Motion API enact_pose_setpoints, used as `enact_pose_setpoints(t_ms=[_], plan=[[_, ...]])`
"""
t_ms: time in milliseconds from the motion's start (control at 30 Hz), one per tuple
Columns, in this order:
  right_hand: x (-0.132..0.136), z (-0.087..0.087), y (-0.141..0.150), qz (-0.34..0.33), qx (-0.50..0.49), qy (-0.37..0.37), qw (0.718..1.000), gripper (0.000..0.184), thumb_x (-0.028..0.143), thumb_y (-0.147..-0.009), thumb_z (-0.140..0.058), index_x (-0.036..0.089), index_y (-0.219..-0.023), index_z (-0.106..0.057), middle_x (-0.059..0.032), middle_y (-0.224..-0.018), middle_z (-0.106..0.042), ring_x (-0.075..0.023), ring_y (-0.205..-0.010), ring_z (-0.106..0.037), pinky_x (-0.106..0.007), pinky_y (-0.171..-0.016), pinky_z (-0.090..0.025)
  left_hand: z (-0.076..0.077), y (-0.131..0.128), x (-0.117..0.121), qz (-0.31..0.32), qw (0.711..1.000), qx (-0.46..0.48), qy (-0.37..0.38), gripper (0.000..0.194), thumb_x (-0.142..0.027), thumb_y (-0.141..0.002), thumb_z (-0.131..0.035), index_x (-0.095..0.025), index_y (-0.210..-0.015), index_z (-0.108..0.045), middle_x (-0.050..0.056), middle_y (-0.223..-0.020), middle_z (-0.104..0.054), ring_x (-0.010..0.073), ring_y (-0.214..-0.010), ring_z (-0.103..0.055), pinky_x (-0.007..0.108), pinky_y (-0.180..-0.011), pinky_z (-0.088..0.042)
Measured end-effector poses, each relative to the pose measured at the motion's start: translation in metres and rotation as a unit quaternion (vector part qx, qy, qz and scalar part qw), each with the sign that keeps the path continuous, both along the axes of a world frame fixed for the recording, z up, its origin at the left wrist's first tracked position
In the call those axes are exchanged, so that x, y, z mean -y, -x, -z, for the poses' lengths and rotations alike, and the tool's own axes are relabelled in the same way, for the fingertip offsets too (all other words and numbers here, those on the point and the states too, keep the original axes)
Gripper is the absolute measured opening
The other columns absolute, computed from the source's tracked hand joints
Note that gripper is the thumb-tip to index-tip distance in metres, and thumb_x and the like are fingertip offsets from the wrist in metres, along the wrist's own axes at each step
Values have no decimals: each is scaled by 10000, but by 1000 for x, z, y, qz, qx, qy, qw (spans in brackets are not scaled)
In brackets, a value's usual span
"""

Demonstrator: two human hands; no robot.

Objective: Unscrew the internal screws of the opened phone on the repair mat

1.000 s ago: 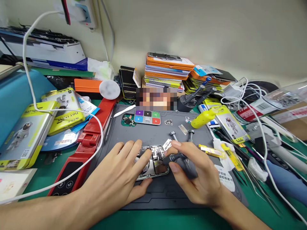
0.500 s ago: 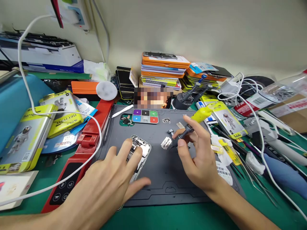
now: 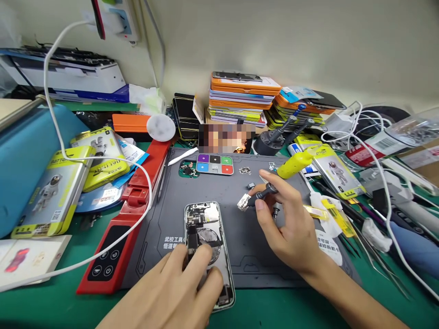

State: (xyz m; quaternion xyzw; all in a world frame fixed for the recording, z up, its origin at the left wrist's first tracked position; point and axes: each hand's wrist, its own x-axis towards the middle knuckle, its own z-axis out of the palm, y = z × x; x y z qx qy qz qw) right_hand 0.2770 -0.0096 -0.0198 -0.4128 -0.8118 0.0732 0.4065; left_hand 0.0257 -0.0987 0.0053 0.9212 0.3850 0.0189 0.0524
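An opened phone (image 3: 223, 256) lies on the dark grey mat (image 3: 240, 228), its internal parts exposed. Over its lower half is my left hand (image 3: 178, 283), fingers bent onto the phone; the thumb is hidden. My right hand (image 3: 288, 224) pinches a dark, slim-handled tool (image 3: 262, 194) between thumb and fingers, above the mat to the phone's right. At the tool's far end shows a silver slotted razor blade (image 3: 244, 202). A small dark knob-like piece (image 3: 251, 186) is just beyond that blade.
A coloured tray (image 3: 215, 165) and a small metal part (image 3: 244, 170) lie at the mat's back. Behind my right hand is a yellow bottle (image 3: 297, 163). A red device (image 3: 106, 256) and white cable (image 3: 150, 183) border the left; tweezers (image 3: 380, 265) lie right.
The phone has been turned from slanted to nearly straight, and more of its inside shows. My left hand has moved down it, fingers more bent. The blade has tilted with the tool.
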Motion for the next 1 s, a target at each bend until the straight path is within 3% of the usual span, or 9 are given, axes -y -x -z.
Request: enact_pose_setpoints(t_ms=[133,367,567,633,733,867,933,1000], plan=[[1,0,0,0,-4,4,1000,623,116,-1028,-587,259,-1615,-433,-53,-1151,-760,-156,-745,-701,-364,-757,-629,-2,0,-11,15,1000,-16,18,215,-109,-937,-603,-211,-1085,-720,123,-1148,-740,328,-856,-716,397,-625,-573],[2,2,-2,-39,12,0,999,678,86,-1039,-563,272,-1661,-367,-123,-1399,-732,-227,-967,-773,-423,-806,-675,-5,1,-31,46,999,-19,-11,162,-105,-916,-715,-176,-1061,-712,117,-1046,-708,324,-869,-672,416,-667,-568],[1,0,2,-56,16,-6,998,704,81,-1025,-597,309,-1653,-373,-91,-1332,-765,-254,-1052,-769,-447,-847,-693,-4,-1,-42,61,998,-6,-6,151,-116,-952,-767,-197,-1040,-675,86,-1017,-704,309,-839,-670,409,-637,-550],[2,0,3,-53,14,3,998,700,89,-1031,-597,318,-1653,-373,-81,-1292,-775,-247,-1040,-770,-435,-833,-692,-7,1,-47,53,998,-7,-19,153,-201,-956,-818,-201,-968,-666,65,-946,-702,289,-770,-667,398,-614,-537],[4,3,2,-44,2,14,999,685,96,-1040,-595,318,-1649,-376,-73,-1270,-772,-231,-1025,-778,-407,-799,-688,-13,4,-58,29,999,-22,-14,326,-443,-932,-874,-185,-944,-673,47,-875,-702,269,-712,-678,373,-588,-526],[3,9,-1,-64,-36,-5,997,787,42,-1005,-620,303,-1682,-316,-111,-1402,-708,-219,-1066,-788,-369,-741,-679,-10,3,-61,6,1000,-10,-16,501,-638,-893,-847,-170,-994,-702,71,-866,-733,303,-755,-716,399,-636,-563],[2,11,-2,-72,-49,-15,996,838,25,-982,-641,298,-1695,-294,-126,-1440,-674,-213,-1057,-785,-369,-740,-680,-2,1,-53,19,999,-15,-45,422,-559,-955,-809,-164,-1076,-725,84,-883,-758,316,-741,-723,413,-617,-559],[1,13,-3,-73,-52,-15,996,868,12,-964,-657,298,-1699,-294,-121,-1420,-673,-207,-1045,-780,-366,-735,-677,6,0,-42,60,995,-17,-78,181,-312,-1023,-711,-173,-1137,-729,78,-916,-785,305,-707,-727,404,-572,-531]])
